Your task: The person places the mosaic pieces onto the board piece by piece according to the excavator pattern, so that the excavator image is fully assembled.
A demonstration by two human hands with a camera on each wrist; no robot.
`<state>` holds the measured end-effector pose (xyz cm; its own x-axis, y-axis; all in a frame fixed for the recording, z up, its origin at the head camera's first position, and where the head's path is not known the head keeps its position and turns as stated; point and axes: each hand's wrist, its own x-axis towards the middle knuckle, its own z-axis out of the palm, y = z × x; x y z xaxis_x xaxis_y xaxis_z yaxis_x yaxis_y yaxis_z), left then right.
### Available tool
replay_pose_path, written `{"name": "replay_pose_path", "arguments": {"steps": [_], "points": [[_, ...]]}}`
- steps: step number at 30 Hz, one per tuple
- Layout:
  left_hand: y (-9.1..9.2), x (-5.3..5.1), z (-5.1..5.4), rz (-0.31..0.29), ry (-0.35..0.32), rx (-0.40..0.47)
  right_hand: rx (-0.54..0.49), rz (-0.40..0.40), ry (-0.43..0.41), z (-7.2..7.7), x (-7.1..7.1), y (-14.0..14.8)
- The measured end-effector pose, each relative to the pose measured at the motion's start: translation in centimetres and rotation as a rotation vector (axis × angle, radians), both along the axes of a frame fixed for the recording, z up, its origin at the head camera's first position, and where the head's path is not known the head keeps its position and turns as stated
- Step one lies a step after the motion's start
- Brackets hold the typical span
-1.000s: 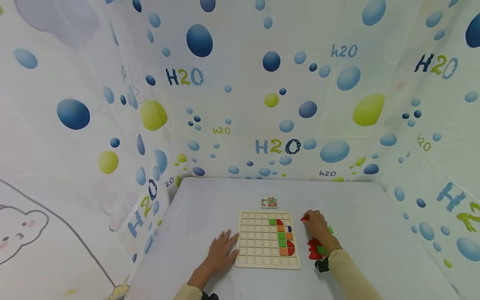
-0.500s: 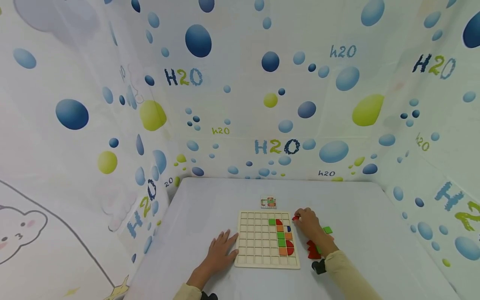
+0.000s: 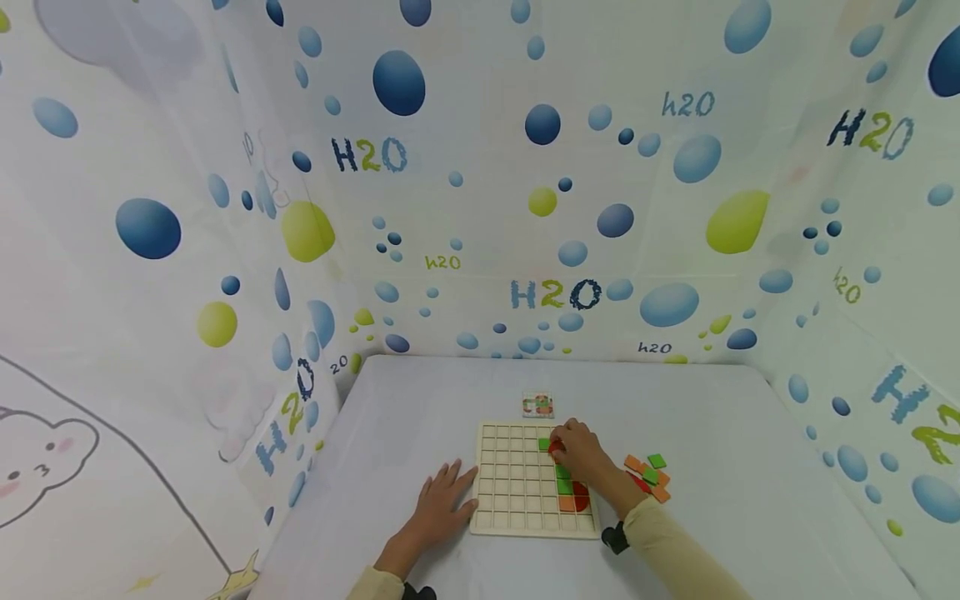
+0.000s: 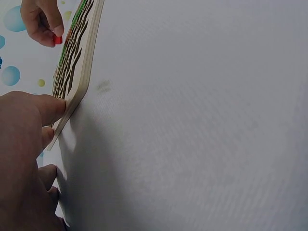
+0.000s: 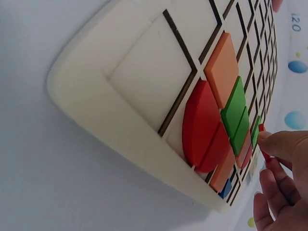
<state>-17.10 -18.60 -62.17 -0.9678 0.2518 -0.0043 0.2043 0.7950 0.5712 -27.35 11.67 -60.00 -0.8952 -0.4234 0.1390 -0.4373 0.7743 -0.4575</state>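
Observation:
My right hand [image 3: 585,458] is over the upper right of a pale wooden grid board [image 3: 510,492]. Thumb and fingers pinch a small red piece [image 4: 58,40], seen edge-on in the right wrist view; its full shape is hidden. Beneath that hand, coloured pieces sit in the grid: an orange square [image 5: 222,70], green squares [image 5: 234,103], red rounded pieces [image 5: 198,127] and a small blue piece [image 5: 225,188]. On the board's left side, my left hand [image 3: 442,500] rests on the table with fingers spread, thumb and fingertips touching the board's edge.
Loose pieces lie right of the board, among them a green tile [image 3: 657,461] and an orange tile [image 3: 633,462]. Behind the board lies a small patterned card [image 3: 537,405]. A printed curtain [image 3: 480,208] hangs behind the white table [image 3: 420,400].
My right hand has moved left from beside the loose pieces to over the board, carrying the red piece. More of the loose pile now shows. The left hand has stayed put.

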Motion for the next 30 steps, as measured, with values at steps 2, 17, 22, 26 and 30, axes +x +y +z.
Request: {"name": "replay_pose_path", "arguments": {"steps": [2, 17, 22, 26, 30], "points": [[0.0, 0.0, -0.1, 0.001, 0.002, -0.006, -0.011, 0.008, -0.006, 0.0, 0.1, -0.4], [0.0, 0.3, 0.3, 0.002, 0.009, 0.002, 0.03, 0.077, -0.008, -0.5, 0.3, -1.2], [0.0, 0.1, 0.0, 0.004, 0.011, -0.009, 0.054, 0.104, 0.016, -0.6, 0.0, -1.0], [-0.1, 0.0, -0.3, 0.003, 0.014, -0.011, 0.072, 0.116, 0.009, -0.4, 0.0, -0.9], [-0.1, -0.1, -0.6, 0.003, 0.022, -0.001, 0.09, 0.116, -0.004, -0.3, 0.0, -0.9]]}}
